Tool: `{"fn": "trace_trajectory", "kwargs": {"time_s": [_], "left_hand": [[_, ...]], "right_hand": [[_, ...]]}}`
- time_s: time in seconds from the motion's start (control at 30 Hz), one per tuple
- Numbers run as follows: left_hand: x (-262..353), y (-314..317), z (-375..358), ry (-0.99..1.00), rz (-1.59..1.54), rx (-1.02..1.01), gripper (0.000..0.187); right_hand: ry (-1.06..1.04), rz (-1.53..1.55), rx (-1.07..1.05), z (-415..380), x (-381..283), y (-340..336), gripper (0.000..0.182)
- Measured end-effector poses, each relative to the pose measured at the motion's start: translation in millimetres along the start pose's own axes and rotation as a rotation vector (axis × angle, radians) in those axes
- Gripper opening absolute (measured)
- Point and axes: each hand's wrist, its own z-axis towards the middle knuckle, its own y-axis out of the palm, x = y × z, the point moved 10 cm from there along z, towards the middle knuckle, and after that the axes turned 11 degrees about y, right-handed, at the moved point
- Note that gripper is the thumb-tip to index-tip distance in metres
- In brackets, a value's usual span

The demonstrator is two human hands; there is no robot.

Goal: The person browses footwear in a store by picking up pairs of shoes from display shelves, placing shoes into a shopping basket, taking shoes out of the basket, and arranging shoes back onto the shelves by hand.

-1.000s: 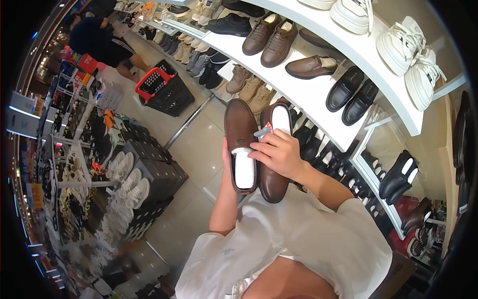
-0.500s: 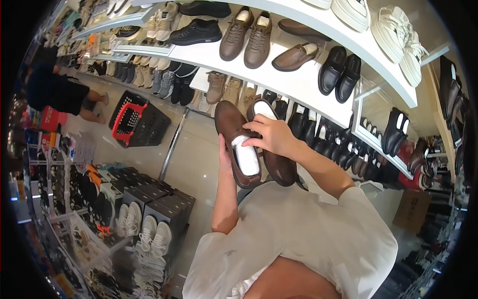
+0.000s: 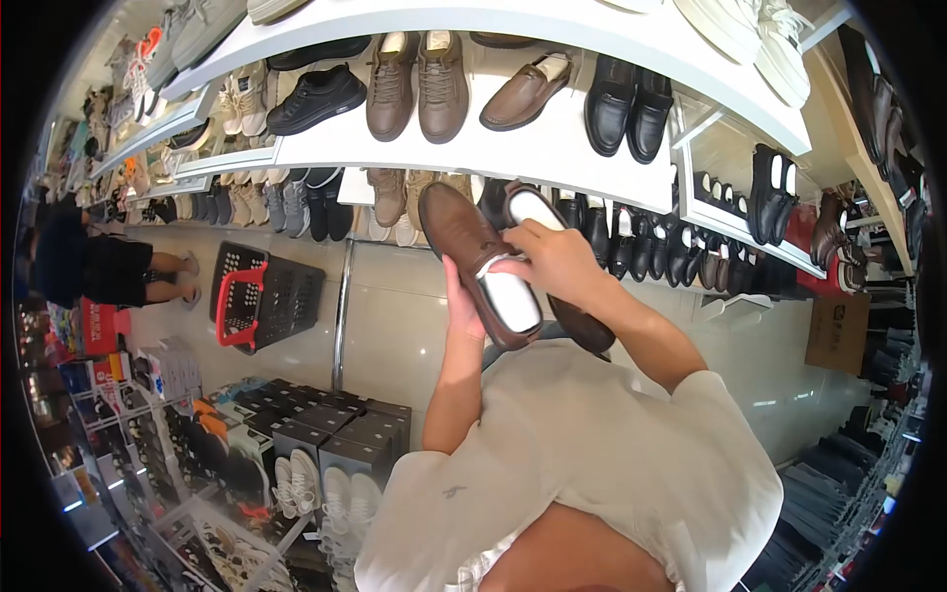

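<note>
The brown shoes (image 3: 456, 222) are tilting further, heels swinging rightward, before the white shelf (image 3: 548, 153); the left hand (image 3: 464, 304) is gripping one's outer side, the right hand (image 3: 560, 260) closing over both.

The held brown shoes (image 3: 462, 221) look like smooth, satiny leather, the floor (image 3: 388, 308) glossy tile.

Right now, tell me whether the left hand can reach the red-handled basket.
Probably not: the left hand holds a brown shoe, and the basket stands on the floor, seemingly beyond arm's reach.
</note>
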Motion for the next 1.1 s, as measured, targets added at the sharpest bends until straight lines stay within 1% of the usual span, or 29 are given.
{"fn": "trace_trajectory", "kwargs": {"time_s": [0.03,0.07,0.13,0.17,0.2,0.27,0.3,0.33,0.4,0.43,0.53,0.57,0.6,0.67,0.73,0.8,0.83,0.87,0.9,0.93,0.97,1.0,1.07,1.1], "left_hand": [[3,-10,10,0.059,0.138,0.088,0.080],[7,-18,19,0.111,0.273,0.170,0.081],[-3,0,35,0.083,0.336,0.104,0.080],[-9,3,44,0.058,0.331,0.056,0.081],[-14,8,51,0.059,0.334,0.055,0.081],[-28,15,57,0.028,0.491,0.024,0.082],[-34,15,62,0.052,0.483,0.081,0.081],[-43,19,63,0.039,0.485,0.086,0.081],[-52,20,73,0.031,0.681,0.156,0.080],[-60,18,79,-0.012,0.707,0.103,0.079],[-81,4,93,-0.099,0.634,0.091,0.079],[-85,5,97,-0.072,0.632,0.085,0.077],[-89,6,105,-0.089,0.632,0.068,0.077],[-98,2,114,-0.174,0.589,0.048,0.076],[-102,20,120,-0.229,0.578,0.002,0.077],[-99,32,121,-0.239,0.617,0.067,0.081],[-97,36,125,-0.233,0.582,0.105,0.084],[-94,27,129,-0.317,0.548,0.107,0.087],[-97,17,132,-0.418,0.362,0.009,0.088],[-100,30,130,-0.513,0.174,-0.084,0.089],[-95,11,132,-0.466,0.155,0.119,0.094],[-93,10,135,-0.475,0.162,0.118,0.094],[-67,-5,146,-0.319,0.480,0.143,0.092],[-67,2,149,-0.329,0.482,0.141,0.092]], "right_hand": [[0.032,0.035,0.032,0,9,-4,0.050],[0.058,0.083,0.018,1,19,-8,0.061],[0.173,0.107,-0.025,-2,34,-17,0.072],[0.283,0.130,-0.072,-2,46,-16,0.085],[0.281,0.132,-0.069,-2,54,-16,0.085],[0.246,0.181,0.096,-8,71,-27,0.088],[0.253,0.154,-0.002,-8,77,-22,0.092],[0.267,0.157,-0.002,-12,82,-26,0.092],[0.351,0.072,-0.142,-16,98,-21,0.094],[0.388,0.080,-0.166,-18,102,-25,0.093],[0.459,0.129,-0.119,-22,113,-40,0.089],[0.479,0.097,-0.091,-22,121,-41,0.080],[0.493,0.092,-0.073,-19,127,-42,0.080],[0.615,0.103,-0.102,-22,142,-37,0.077],[0.651,0.084,-0.090,-23,148,-40,0.077],[0.575,0.104,0.040,-21,143,-49,0.074],[0.518,0.189,0.163,-19,138,-62,0.062],[0.642,0.297,0.087,-23,151,-57,0.047],[0.666,0.340,0.124,-22,157,-60,0.043],[0.688,0.384,0.159,-23,164,-61,0.038],[0.673,0.384,0.201,-22,165,-65,0.032],[0.679,0.388,0.210,-21,166,-68,0.032],[0.614,0.282,0.179,-15,156,-72,0.027],[0.546,0.273,0.215,-13,146,-74,0.027]]}}
